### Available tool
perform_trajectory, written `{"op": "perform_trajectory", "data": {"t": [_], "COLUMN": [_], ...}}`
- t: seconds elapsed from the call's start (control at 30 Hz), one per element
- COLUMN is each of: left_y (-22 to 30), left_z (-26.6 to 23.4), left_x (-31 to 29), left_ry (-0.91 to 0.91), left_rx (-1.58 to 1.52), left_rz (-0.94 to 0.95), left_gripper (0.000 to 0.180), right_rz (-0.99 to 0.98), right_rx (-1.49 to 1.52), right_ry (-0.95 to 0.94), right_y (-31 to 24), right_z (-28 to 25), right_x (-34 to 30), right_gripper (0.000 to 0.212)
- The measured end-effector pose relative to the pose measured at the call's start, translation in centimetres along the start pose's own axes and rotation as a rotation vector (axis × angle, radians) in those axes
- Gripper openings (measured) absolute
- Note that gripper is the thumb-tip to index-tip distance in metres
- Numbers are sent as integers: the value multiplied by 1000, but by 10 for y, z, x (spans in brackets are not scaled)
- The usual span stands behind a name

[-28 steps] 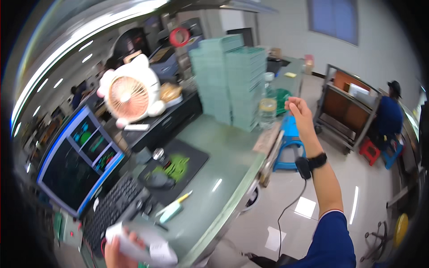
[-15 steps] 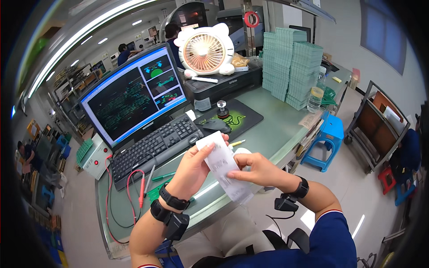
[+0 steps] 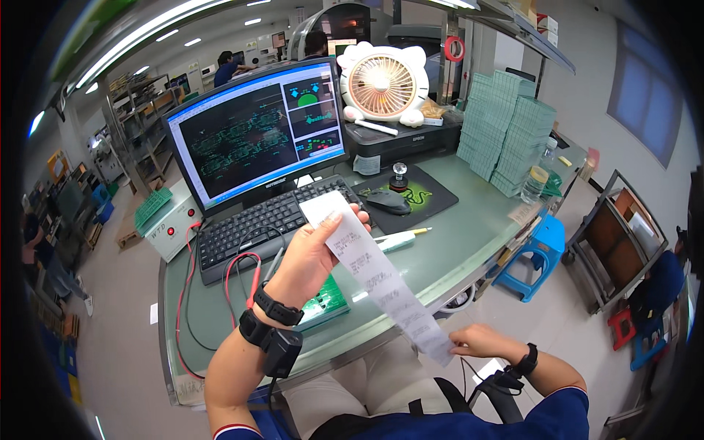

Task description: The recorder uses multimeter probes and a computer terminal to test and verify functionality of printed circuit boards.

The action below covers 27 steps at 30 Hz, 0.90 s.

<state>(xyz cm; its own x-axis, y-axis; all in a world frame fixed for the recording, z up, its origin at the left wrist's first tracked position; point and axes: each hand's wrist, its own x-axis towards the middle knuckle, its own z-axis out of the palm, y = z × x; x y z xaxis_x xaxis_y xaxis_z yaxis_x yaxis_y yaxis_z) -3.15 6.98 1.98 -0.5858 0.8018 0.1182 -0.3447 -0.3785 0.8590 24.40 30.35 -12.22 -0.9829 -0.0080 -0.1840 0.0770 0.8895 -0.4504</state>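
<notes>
Running from the left hand (image 3: 314, 251) down to the right hand (image 3: 484, 343), a printed strip (image 3: 385, 284) is drawn out, seemingly to keep it straight. The left clasps its upper end, thumb on top, print facing up; the right pinches the lower end. Beyond the left lie keyboard (image 3: 253, 229) and mouse (image 3: 389, 202), presumably for easy reach; a green board (image 3: 327, 301) sits beside that wrist.
</notes>
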Motion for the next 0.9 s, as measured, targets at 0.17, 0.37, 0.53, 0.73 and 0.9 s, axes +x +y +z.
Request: {"op": "perform_trajectory", "data": {"t": [0.17,0.37,0.53,0.73,0.9], "left_y": [5,10,-1,6,23], "left_z": [-1,12,3,-6,0], "left_x": [-18,-44,-64,-66,-87], "left_ry": [-61,-155,-213,-329,-144], "left_rx": [180,255,766,986,1072], "left_rz": [-55,-80,160,193,258], "left_gripper": [38,39,32,35,25], "right_rz": [-293,-727,-926,-1069,-765], "right_rx": [-192,-558,-407,-372,410], "right_ry": [440,953,1015,1115,718], "right_y": [-54,-127,-122,-132,-125], "right_z": [-86,-133,-111,-103,-115], "right_x": [31,99,131,139,145], "right_gripper": [16,44,49,40,25]}}
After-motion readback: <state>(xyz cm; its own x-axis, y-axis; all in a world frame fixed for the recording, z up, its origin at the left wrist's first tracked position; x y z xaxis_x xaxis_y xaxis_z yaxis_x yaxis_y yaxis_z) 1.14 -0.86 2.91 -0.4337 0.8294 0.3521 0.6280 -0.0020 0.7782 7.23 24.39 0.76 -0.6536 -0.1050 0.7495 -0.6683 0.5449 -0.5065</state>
